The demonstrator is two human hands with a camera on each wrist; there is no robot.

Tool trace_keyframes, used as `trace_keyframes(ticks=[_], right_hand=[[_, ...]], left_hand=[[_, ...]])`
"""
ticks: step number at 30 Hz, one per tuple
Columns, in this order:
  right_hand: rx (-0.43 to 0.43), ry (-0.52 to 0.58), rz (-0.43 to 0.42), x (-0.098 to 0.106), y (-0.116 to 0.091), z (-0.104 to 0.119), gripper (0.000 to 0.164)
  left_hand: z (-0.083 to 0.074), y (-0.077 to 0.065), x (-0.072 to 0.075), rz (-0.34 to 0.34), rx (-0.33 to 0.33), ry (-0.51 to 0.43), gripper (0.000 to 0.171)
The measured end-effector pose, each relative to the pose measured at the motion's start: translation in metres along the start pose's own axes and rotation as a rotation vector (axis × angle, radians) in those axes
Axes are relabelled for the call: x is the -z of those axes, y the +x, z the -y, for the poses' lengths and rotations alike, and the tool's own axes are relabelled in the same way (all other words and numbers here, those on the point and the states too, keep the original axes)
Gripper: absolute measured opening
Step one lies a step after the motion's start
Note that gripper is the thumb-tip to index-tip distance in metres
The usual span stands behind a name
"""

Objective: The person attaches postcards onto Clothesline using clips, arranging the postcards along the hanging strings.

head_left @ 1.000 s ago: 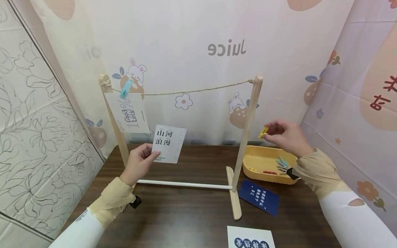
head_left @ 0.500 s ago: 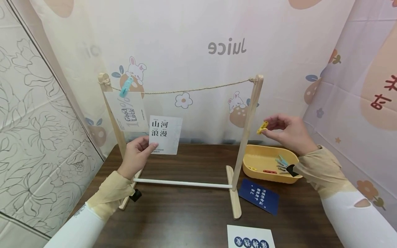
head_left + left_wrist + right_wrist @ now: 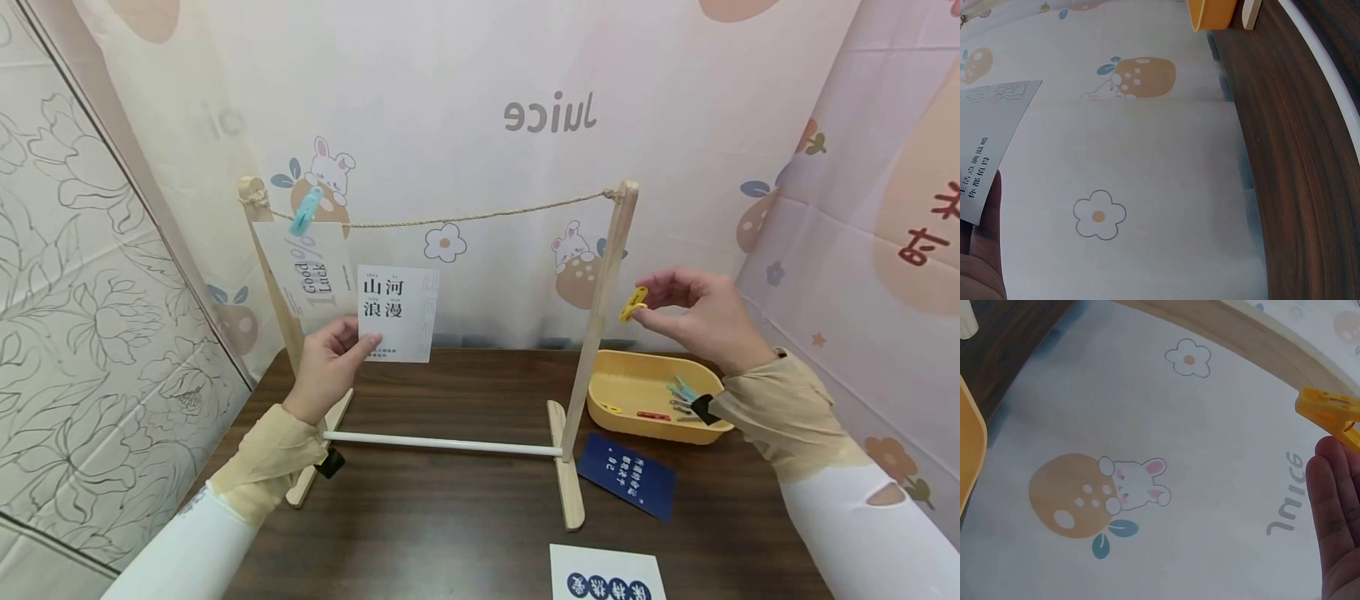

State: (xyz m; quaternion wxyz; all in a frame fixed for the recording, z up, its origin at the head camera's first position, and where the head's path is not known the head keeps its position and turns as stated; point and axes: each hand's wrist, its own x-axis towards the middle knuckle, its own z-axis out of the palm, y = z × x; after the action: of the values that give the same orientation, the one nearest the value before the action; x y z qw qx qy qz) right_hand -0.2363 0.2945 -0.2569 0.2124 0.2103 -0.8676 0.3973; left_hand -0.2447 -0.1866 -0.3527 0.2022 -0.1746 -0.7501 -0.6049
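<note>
Card (image 3: 408, 321) sits pinched low between left fingers (image 3: 339, 327).

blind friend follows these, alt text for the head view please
A person's left fingers hold a lettered white card, the right fingers a yellow clothespin. A "Good Luck" card hangs by a blue clothespin from a rope between wooden posts.

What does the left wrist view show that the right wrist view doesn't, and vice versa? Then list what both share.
Only the left wrist view: the left hand holding a printed card, and the white crossbar.
Only the right wrist view: the right hand pinching a yellow clothespin, and the Juice lettering.
Both: part of the yellow basket, the tabletop, a flower print.
</note>
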Motion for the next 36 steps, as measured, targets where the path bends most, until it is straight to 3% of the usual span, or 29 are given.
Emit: trace_keyframes(ticks=[16,28,36], right_hand=[[0.087,0.007,-0.01,0.002,0.001,0.025,0.032],[0.195,0.037,0.004,-0.004,0.005,0.055,0.033],[0.265,0.093,0.031,-0.01,0.008,0.069,0.033]], left_hand=[[-0.018,0.009,0.0,-0.022,0.0,-0.051,0.021],[-0.024,0.014,0.0,-0.035,-0.033,-0.055,0.02],[-0.026,0.017,0.001,-0.049,-0.012,-0.05,0.02]])
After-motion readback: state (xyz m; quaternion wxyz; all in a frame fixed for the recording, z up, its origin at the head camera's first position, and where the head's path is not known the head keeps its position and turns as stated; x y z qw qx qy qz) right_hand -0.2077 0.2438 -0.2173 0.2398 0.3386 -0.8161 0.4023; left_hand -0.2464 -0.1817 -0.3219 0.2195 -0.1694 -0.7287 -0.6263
